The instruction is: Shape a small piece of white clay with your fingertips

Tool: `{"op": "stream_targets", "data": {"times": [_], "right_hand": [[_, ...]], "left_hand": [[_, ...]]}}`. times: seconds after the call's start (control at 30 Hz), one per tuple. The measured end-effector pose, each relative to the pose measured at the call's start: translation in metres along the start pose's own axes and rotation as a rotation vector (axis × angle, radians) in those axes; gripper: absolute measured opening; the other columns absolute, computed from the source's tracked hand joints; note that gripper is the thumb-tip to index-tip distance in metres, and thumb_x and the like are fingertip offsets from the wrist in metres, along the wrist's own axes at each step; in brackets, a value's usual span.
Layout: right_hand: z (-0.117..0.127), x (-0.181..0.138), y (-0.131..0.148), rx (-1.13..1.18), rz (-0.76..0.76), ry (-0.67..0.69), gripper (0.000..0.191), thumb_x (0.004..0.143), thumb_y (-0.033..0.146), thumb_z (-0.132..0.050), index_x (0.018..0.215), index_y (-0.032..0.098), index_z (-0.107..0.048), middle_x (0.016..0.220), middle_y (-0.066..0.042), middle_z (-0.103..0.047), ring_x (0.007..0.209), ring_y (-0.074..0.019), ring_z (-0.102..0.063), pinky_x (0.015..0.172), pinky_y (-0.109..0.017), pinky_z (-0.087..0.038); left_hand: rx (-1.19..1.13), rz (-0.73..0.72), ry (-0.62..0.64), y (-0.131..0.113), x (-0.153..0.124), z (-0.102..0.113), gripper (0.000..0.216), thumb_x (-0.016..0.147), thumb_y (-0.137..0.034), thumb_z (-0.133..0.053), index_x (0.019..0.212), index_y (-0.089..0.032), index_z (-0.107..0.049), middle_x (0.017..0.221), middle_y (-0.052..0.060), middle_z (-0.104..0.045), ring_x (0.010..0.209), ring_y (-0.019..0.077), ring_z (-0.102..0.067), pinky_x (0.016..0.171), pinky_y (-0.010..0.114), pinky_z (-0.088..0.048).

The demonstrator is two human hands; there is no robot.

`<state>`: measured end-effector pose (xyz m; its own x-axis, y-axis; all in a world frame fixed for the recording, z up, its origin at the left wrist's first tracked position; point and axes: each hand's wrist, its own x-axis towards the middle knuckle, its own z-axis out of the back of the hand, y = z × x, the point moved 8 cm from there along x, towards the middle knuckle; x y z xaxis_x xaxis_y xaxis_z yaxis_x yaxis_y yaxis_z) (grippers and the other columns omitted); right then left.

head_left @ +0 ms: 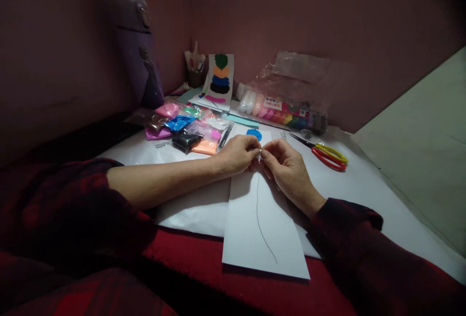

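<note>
My left hand [238, 155] and my right hand [289, 170] meet above a long white paper strip [264, 238]. Their fingertips pinch together around a small pale bit [259, 155], too small to make out fully. Just beyond my fingers, a bright blue textured patch [254, 134] sits at the strip's far end. A thin dark wavy line [259, 216] runs down the paper from below my fingers; whether it is drawn or a thread I cannot tell. My hands cover the middle of the strip.
Scissors [329, 156] with red and yellow handles lie at right. Small bags of coloured clay [182, 129] are heaped at left. Behind stand a card with coloured patches [221, 80], a large pack of colours [280, 109], a purple bottle [140, 58] and a cup [195, 75].
</note>
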<state>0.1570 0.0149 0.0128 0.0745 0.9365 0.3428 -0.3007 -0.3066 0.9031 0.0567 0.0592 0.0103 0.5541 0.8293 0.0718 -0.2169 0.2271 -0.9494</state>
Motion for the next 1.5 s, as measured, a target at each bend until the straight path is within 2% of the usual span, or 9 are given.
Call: {"op": "stream_targets", "data": {"times": [0.93, 1.5], "right_hand": [[-0.0011, -0.0011, 0.0023, 0.015, -0.013, 0.004, 0.014, 0.086, 0.026, -0.061, 0.078, 0.021, -0.051, 0.054, 0.007, -0.049, 0.043, -0.0074, -0.043, 0.041, -0.023, -0.035], [-0.0017, -0.0012, 0.0021, 0.029, -0.011, 0.004, 0.015, 0.086, 0.027, -0.062, 0.078, 0.021, -0.051, 0.053, 0.007, -0.049, 0.042, -0.0070, -0.042, 0.040, -0.022, -0.033]], "left_hand": [[0.008, -0.001, 0.002, 0.0001, 0.0003, 0.0002, 0.011, 0.084, -0.011, -0.048, 0.075, -0.014, -0.054, 0.052, -0.003, -0.055, 0.050, 0.0100, -0.056, 0.054, 0.023, -0.043], [-0.003, -0.023, 0.001, -0.0004, 0.0007, 0.0004, 0.011, 0.083, -0.009, -0.049, 0.074, -0.013, -0.054, 0.051, -0.004, -0.053, 0.048, 0.0078, -0.054, 0.050, 0.020, -0.042]]}}
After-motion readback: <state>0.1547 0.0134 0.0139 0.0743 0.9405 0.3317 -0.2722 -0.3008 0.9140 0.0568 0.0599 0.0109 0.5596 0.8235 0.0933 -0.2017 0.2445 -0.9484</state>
